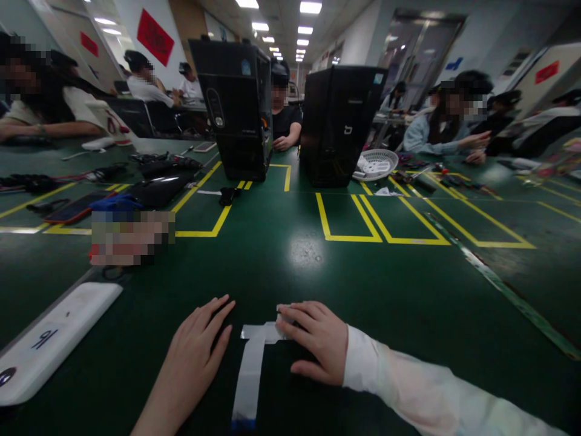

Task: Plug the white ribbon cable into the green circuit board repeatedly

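My left hand (200, 339) lies on the green table with its fingers stretched out and holds nothing. Just right of it is a T-shaped piece of whitish tape or film (249, 369), its long leg pointing toward me and ending in a blue tip. My right hand (320, 339) is also open, its fingers spread over the right end of the crosspiece. Under those fingertips sits a small pale bit, mostly hidden, so I cannot tell what it is.
Two black computer towers (236, 115) (338, 127) stand ahead, a person (285, 118) behind them. A white device (59, 345) lies at left, cables (104, 172) beyond it. At right are a white basket (376, 163) and a green strip (499, 281). Yellow tape (354, 238) marks the table.
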Tool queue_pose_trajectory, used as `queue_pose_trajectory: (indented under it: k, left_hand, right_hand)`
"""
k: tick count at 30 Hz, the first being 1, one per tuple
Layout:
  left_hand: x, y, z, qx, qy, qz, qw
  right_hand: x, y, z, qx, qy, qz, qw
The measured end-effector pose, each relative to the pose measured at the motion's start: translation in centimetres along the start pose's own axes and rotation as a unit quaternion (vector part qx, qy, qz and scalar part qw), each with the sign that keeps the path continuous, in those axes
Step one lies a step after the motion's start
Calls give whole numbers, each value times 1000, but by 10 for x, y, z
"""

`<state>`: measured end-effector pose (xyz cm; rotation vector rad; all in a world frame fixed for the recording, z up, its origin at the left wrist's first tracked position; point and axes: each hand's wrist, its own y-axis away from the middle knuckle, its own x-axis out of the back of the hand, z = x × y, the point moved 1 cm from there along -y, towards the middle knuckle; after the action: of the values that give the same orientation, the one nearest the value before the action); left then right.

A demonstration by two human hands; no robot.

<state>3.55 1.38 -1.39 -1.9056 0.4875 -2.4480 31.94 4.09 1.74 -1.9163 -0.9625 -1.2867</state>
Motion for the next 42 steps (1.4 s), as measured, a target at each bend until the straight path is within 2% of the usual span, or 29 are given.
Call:
queue_pose_trajectory:
  k: [7,10,13,15,17,18,20,23,25,28,31,34,38,42]
  left_hand:
    - [1,-2,1,4,6,-13,1000]
    - [0,-2,0,1,10,-6,1000]
    - [0,-2,0,3,10,-4,1000]
    - [0,-2,0,4,8,-6,1000]
    - [0,-1,-1,3,7,-7,1000]
    - [-1,-1,-1,4,8,-7,1000]
    - [-1,-1,-1,3,8,-9,1000]
    - [-2,-1,-2,1,6,-14,1000]
    - [-3,-2,-2,2,4,-17,1000]
    - [-3,-2,-2,4,4,-18,1000]
    - [-3,-2,-1,1,7,-18,1000]
    - [-4,-2,-1,-1,5,-17,1000]
    - [-6,-2,-3,-5,1,-9,1000]
    - [-7,-1,-4,-7,2,-6,1000]
  right_hand:
    - [1,2,6,20,-14,-4,1000]
    - [-1,4,15,25,7,21,999]
    - [-1,9,43,-19,69,83,994]
    - [2,17,76,-91,122,143,978]
    - [10,32,115,-204,166,193,945]
    - [16,43,135,-275,184,212,919]
    - [31,73,172,-436,209,229,844]
    - [54,129,209,-631,225,241,702]
    - [65,165,221,-698,216,243,638]
    - [72,204,228,-742,190,245,594]
    - [72,218,228,-757,175,246,579]
    - [72,217,226,-758,171,232,585]
    - [73,215,223,-749,177,187,610]
    - [71,222,221,-714,216,159,646]
